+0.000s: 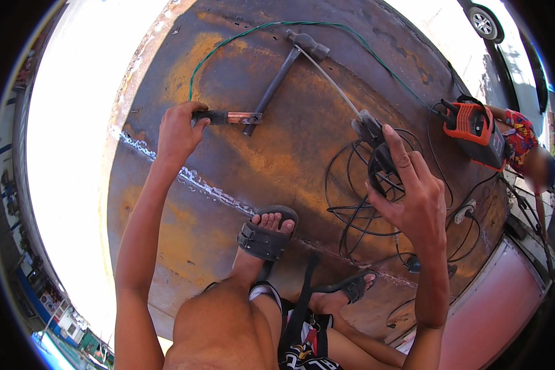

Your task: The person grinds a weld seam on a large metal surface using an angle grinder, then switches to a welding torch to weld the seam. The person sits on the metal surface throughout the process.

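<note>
My left hand [182, 132] is closed round the black handle of a ground clamp [243, 118] with copper-coloured jaws. A green cable leaves that hand toward the far side. The clamp's jaws overlap the handle end of a hammer [274, 89] lying on the rusty steel plate [228, 160]; whether they touch cannot be told. In my right hand [413, 191] is a dark electrode holder [370, 129], index finger stretched along it, thumb below. It grips a thin grey welding rod [330, 80], whose tip appears beside the hammer head. A pale weld seam [206, 186] crosses the plate.
An orange and black welding machine [475, 132] stands at right, a person [524, 139] in a colourful top beyond it. Black cable [333, 185] lies coiled below the electrode holder, a socket [465, 211] further right. My sandalled foot [271, 231] is near the seam.
</note>
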Motion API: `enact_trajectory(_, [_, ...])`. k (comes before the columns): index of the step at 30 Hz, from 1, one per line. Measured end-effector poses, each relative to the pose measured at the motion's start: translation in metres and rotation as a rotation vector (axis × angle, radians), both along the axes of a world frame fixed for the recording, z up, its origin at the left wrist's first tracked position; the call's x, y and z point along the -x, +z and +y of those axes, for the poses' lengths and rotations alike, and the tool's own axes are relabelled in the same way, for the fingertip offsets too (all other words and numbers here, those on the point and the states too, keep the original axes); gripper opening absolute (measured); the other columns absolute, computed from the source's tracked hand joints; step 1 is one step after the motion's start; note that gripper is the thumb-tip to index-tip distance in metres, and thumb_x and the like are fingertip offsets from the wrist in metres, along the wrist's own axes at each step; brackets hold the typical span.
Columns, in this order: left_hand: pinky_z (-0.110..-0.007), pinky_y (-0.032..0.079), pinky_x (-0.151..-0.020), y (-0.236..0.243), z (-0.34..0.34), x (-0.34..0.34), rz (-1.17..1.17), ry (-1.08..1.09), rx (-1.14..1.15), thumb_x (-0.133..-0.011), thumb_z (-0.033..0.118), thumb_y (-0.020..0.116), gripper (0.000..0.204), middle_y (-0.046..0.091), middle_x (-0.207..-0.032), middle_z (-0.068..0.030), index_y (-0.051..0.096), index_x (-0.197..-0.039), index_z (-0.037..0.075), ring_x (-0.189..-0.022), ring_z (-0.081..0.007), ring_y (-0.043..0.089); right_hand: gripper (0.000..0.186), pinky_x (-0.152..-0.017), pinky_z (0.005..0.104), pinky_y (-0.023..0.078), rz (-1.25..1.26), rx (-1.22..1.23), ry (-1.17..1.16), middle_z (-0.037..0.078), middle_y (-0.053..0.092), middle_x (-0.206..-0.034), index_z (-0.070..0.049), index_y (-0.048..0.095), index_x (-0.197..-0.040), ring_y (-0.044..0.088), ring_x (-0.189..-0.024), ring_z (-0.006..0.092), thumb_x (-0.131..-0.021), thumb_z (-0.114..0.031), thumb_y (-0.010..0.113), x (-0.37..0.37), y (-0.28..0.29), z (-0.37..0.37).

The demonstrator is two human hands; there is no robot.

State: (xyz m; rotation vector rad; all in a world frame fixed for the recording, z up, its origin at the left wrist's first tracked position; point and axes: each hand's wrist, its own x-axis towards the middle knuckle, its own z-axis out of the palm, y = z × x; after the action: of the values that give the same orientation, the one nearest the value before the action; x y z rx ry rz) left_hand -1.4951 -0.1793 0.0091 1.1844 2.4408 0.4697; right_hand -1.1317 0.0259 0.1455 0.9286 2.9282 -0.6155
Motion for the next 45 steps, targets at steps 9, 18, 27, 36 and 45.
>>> enact_trajectory(9, [-0.045, 0.054, -0.092, 0.0, 0.001, 0.0, -0.011, 0.005, 0.006, -0.084, 0.007, 0.079, 0.025, 0.077, -0.106, -0.0173, 0.078, -0.109, 0.004, -0.101, -0.0383, 0.073, 0.095, -0.083, 0.0344, 0.059, 0.324, 0.676, -0.559, 0.016, 0.073, -0.11, -0.008, 0.043, -0.161, 0.073, -0.089, 0.0199, -0.076, -0.012, 0.085, 0.009, 0.003, 0.008])
enact_trajectory(18, [-0.045, 0.055, -0.092, 0.0, 0.001, 0.0, -0.006, 0.005, 0.006, -0.084, 0.007, 0.079, 0.025, 0.077, -0.105, -0.0174, 0.078, -0.109, 0.004, -0.101, -0.0384, 0.073, 0.096, -0.086, 0.0425, 0.059, 0.32, 0.206, -0.139, 0.016, 0.074, -0.112, -0.015, 0.044, -0.162, 0.076, -0.098, 0.0282, -0.076, -0.014, 0.086, 0.006, -0.002, -0.001])
enact_trajectory(27, [-0.043, 0.055, -0.092, -0.005, 0.0, 0.002, -0.023, -0.002, -0.009, -0.084, 0.007, 0.079, 0.025, 0.077, -0.105, -0.0184, 0.078, -0.109, 0.003, -0.1, -0.037, 0.074, 0.099, -0.092, 0.0426, 0.061, 0.154, 0.223, -0.145, 0.019, 0.074, -0.113, -0.014, 0.045, -0.162, 0.076, -0.1, 0.0282, -0.072, -0.008, 0.087, 0.006, -0.001, -0.003])
enact_trajectory(36, [-0.043, 0.056, -0.092, -0.005, 0.001, 0.001, -0.027, 0.0, -0.004, -0.084, 0.007, 0.079, 0.025, 0.078, -0.104, -0.0174, 0.078, -0.109, 0.003, -0.098, -0.0365, 0.074, 0.099, -0.094, 0.0441, 0.061, 0.136, 0.217, -0.154, 0.02, 0.074, -0.116, -0.014, 0.044, -0.162, 0.076, -0.104, 0.0296, -0.072, -0.007, 0.087, 0.007, -0.001, -0.002])
enact_trajectory(45, [-0.044, 0.056, -0.093, -0.004, 0.0, 0.002, -0.029, 0.004, -0.004, -0.084, 0.007, 0.079, 0.026, 0.078, -0.104, -0.019, 0.078, -0.11, 0.003, -0.1, -0.037, 0.074, 0.098, -0.07, 0.027, 0.053, 0.373, 0.712, -0.638, 0.01, 0.071, -0.1, -0.008, 0.042, -0.163, 0.065, -0.078, 0.012, -0.076, -0.016, 0.088, 0.009, 0.01, 0.006])
